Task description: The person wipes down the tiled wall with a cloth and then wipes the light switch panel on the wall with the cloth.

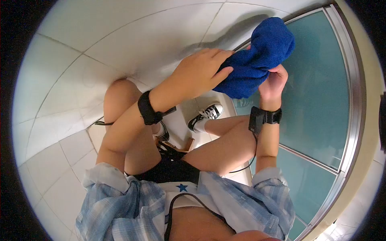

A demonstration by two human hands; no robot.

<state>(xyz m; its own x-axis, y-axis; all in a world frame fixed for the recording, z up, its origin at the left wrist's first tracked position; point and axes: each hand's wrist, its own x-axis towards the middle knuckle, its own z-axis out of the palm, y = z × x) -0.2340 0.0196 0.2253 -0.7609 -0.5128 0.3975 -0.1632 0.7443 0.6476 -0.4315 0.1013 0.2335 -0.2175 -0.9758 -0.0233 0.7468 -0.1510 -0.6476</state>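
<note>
The person sits with knees apart in a narrow tiled space, both arms stretched forward. A dark blue cloth (261, 60) is between the two hands, up off the floor and out past the knees, bunched into folds with a rounded lump at its upper end. Whether anything is wrapped inside cannot be told.

The left hand (203, 72) comes in from the left, its back to the camera. Its fingers are nearly straight, the thumb set a little apart from them, and both thumb and fingertips lie at the cloth's left side. Its palm is hidden, so whether it grips cannot be told. The right hand (275, 82) has hold of the cloth from the right, fingers curled, thumb against the folds; part of this hand is hidden behind the fabric.

Each wrist wears a black band, the left one (148, 109) and the right one (264, 116). Beyond the cloth, to the left, is a white tiled wall (132, 36) with a shadow on it; to the right stands a teal panel (317, 88) in a metal frame (342, 48). Below, a black-and-white shoe (206, 116) shows between the knees.
</note>
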